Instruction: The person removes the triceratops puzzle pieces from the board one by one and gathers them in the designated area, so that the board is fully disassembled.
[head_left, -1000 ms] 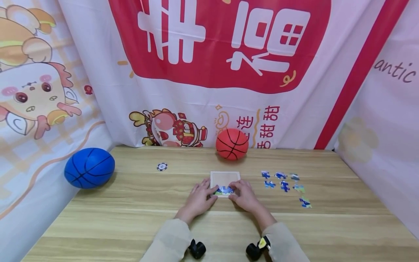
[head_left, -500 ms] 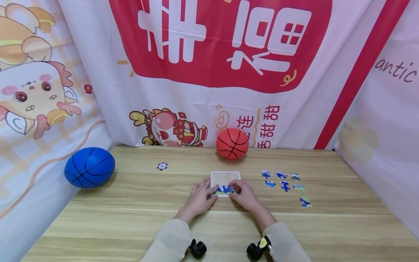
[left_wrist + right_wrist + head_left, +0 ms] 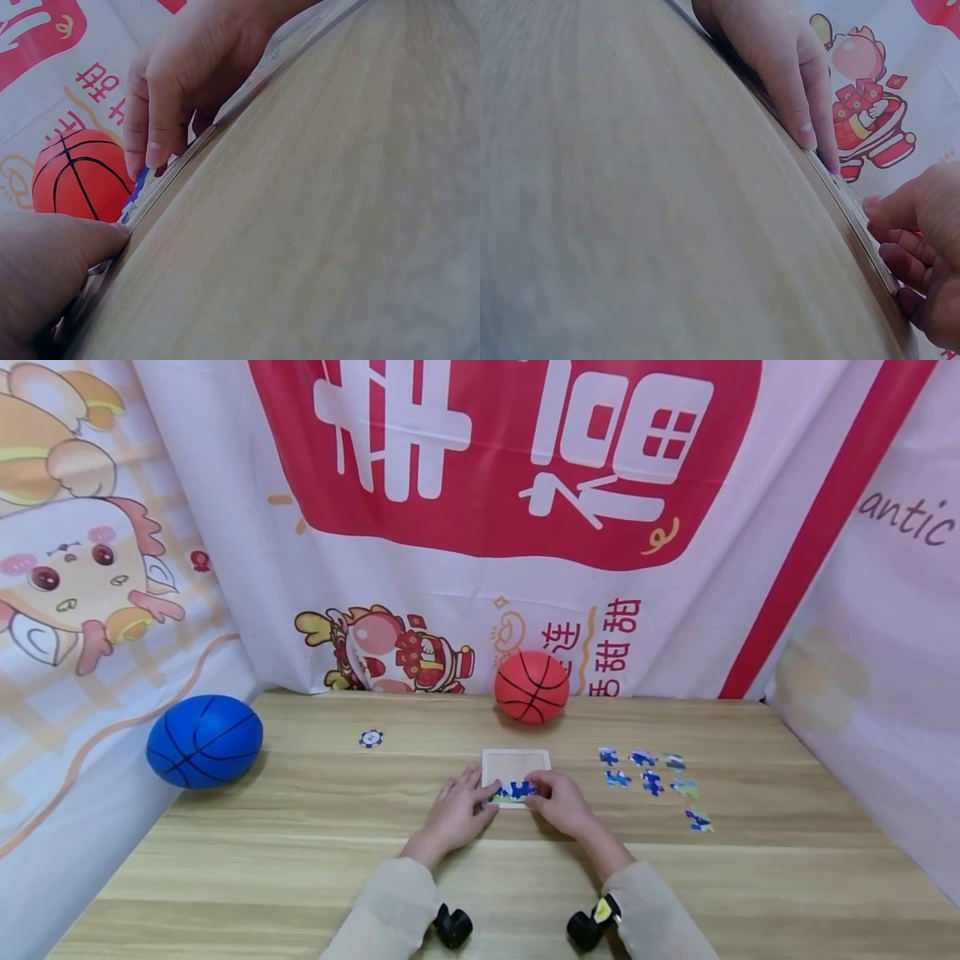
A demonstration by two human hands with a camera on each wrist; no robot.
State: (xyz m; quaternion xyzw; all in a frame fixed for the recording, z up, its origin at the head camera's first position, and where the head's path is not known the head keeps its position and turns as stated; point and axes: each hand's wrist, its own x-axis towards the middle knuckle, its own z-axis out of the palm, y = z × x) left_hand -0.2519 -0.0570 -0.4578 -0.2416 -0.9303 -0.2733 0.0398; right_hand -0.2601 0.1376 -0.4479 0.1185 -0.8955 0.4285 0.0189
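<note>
A small square jigsaw puzzle tray point(image 3: 516, 752) with a pale rim lies on the table in the head view, and blue and green puzzle pieces point(image 3: 517, 791) fill its near part. My left hand point(image 3: 456, 810) rests at the tray's left side, fingers mostly straight, its index finger and thumb at the near left corner. From the right, my right hand point(image 3: 564, 806) pinches a blue puzzle piece at the right end of that row with thumb and index finger. In the left wrist view, the right hand's fingertips point(image 3: 155, 156) come down beside a blue piece point(image 3: 136, 191). Fingers partly hide the pieces.
Several loose puzzle pieces point(image 3: 651, 783) lie right of the tray. A red ball point(image 3: 532, 687) sits behind it, a blue ball point(image 3: 205, 742) at the left edge, and a poker chip point(image 3: 371, 739) at the back left. Printed cloth point(image 3: 480, 585) hangs behind the table.
The piece at the right hand's fingertips, pale with glare a second ago, now looks darker blue and flatter in the tray. The right fingers have shifted slightly; the left hand stays in place.
</note>
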